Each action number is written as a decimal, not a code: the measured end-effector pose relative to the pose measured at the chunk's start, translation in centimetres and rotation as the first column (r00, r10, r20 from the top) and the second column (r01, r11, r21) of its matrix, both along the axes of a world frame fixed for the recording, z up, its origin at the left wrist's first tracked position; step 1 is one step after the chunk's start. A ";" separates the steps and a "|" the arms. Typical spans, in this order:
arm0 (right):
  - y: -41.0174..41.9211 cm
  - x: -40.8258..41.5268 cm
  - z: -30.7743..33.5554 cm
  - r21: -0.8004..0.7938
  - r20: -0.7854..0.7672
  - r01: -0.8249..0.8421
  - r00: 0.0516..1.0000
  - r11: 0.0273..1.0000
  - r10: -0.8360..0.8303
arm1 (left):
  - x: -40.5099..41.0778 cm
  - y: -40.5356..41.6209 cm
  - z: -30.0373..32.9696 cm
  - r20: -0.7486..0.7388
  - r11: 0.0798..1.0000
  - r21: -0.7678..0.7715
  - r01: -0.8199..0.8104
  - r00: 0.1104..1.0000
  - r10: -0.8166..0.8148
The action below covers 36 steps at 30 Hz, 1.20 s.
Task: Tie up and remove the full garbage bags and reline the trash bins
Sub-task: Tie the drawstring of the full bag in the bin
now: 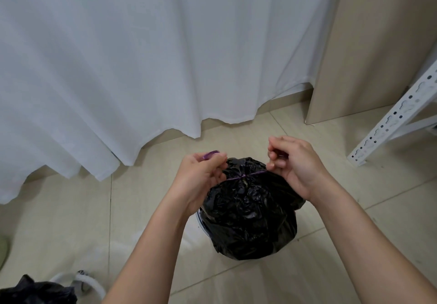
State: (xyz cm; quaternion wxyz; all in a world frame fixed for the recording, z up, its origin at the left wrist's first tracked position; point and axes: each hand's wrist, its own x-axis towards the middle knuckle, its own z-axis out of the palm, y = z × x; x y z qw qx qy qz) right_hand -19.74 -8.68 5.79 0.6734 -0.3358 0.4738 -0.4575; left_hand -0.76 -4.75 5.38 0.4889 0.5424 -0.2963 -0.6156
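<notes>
A full black garbage bag (250,211) bulges out of a trash bin whose pale rim (201,223) shows at the bag's left side. A purple drawstring (246,175) runs taut across the gathered neck of the bag. My left hand (201,178) pinches the left end of the drawstring, a purple loop sticking out above its fingers. My right hand (293,164) pinches the right end. Both hands hold the string apart, just above the bag's top.
A white curtain (142,67) hangs to the beige tile floor behind the bin. A beige cabinet panel (369,43) and a white perforated metal rail (390,119) stand at the right. Another black bag (35,292) and a white ring (94,284) lie at bottom left.
</notes>
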 end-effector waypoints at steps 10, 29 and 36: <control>0.9 0.7 2.8 -0.240 0.052 -0.226 0.968 0.944 0.245 | -2.9 0.4 -0.2 0.530 0.921 -0.279 0.272 0.844 -0.089; -0.6 -1.1 -0.2 -0.215 -0.647 -0.273 0.759 0.938 0.073 | -2.4 -0.4 -0.9 0.278 0.984 -0.175 -0.008 0.959 0.057; 0.3 -0.2 0.4 -0.292 -0.670 -0.399 0.734 0.869 0.112 | -2.4 -0.8 -0.7 0.269 0.979 -0.204 0.028 0.963 0.028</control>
